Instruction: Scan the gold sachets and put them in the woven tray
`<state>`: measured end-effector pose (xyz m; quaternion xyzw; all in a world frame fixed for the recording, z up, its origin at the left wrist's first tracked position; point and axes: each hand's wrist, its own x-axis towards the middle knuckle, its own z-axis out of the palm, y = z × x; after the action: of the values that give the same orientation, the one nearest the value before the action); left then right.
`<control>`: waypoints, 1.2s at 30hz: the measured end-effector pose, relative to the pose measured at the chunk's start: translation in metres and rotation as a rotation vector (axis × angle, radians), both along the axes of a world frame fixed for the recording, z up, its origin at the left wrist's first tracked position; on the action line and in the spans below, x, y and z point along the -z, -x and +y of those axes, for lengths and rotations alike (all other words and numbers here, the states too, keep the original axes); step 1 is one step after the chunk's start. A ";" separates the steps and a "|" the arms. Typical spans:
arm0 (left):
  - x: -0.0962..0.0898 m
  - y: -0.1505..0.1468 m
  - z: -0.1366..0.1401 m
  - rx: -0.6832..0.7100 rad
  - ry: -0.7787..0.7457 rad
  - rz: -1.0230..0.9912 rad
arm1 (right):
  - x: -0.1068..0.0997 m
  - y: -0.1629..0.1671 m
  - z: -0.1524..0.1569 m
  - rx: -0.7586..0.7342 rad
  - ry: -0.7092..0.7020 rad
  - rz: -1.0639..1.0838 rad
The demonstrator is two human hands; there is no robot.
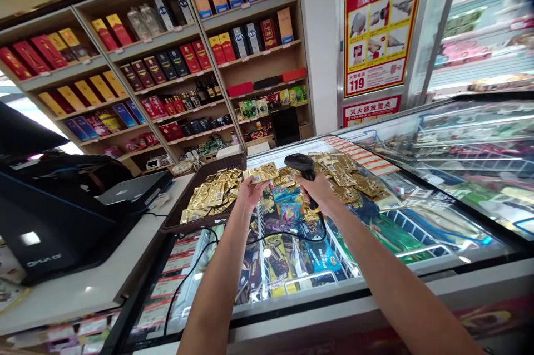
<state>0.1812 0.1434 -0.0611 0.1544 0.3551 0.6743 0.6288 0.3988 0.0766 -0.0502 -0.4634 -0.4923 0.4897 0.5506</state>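
My left hand (250, 192) is closed on a gold foil packet (262, 172), raised over the glass lid of a freezer. In my right hand (317, 190) is a black corded barcode scanner (301, 164), its head tilted toward the packet but apart from it. Its black cable (287, 235) loops across the glass to the left. Beyond the scanner, a loose pile of gold packets (342, 171) lies on the lid. Left of my left hand, a brown woven basket (177, 221) holds many more of the same gold packets.
Under the glass lid, the freezer (250, 316) holds wire baskets of coloured packages. At left, a black checkout machine (54, 227) stands on a white counter (100, 288). Behind are shelves (162, 85) of boxes and bottles, with a red fire-hydrant sign (379, 26) to the right.
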 end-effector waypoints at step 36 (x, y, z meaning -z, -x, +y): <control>0.001 -0.009 -0.005 -0.012 -0.174 -0.134 | 0.003 0.021 -0.021 -0.413 0.103 0.147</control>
<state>0.1905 0.1384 -0.0617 0.1611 0.2533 0.7152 0.6311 0.3781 0.0561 -0.0533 -0.3433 -0.5098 0.6489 0.4486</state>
